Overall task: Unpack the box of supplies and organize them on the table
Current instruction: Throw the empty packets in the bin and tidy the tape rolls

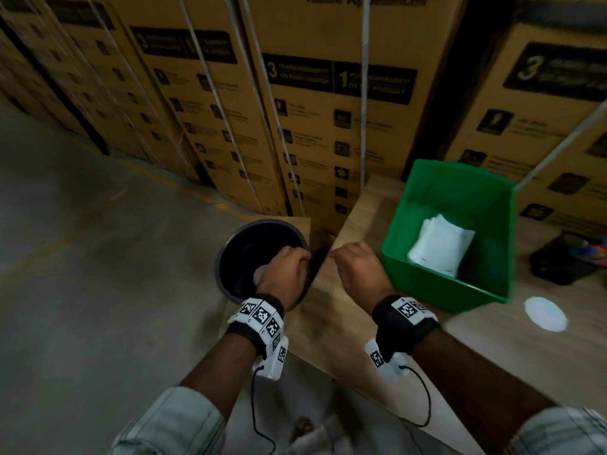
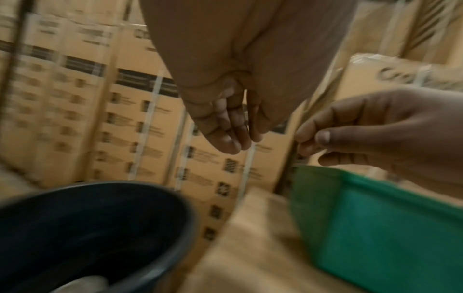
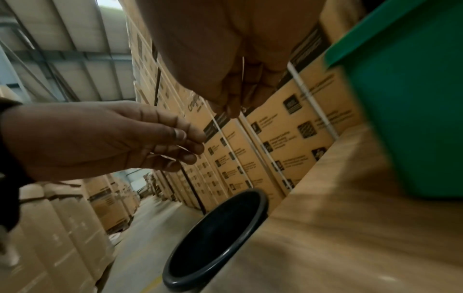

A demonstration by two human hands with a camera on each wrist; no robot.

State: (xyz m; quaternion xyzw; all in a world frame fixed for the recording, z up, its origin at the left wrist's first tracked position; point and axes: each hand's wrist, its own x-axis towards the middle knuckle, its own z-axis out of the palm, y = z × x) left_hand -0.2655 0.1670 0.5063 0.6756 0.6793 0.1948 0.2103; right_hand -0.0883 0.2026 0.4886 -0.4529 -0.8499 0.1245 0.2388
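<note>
A dark round bin [image 1: 259, 257] stands on the floor at the table's [image 1: 492, 349] nine o'clock edge. Above its rim the left hand [image 1: 284, 270] hangs with fingers loosely curled, thumb near the fingertips; whether anything is pinched cannot be told. Just beside it, toward three o'clock, the right hand [image 1: 356, 269] hovers over the table corner, fingers drawn together with a thin pale strip [image 3: 242, 67] between them. Further toward three o'clock a green box [image 1: 427, 277] sits on the table with white packets [image 1: 441, 247] inside. A white disc [image 1: 545, 313] lies at its five o'clock, and a dark tray [image 1: 565, 261] at three o'clock.
</note>
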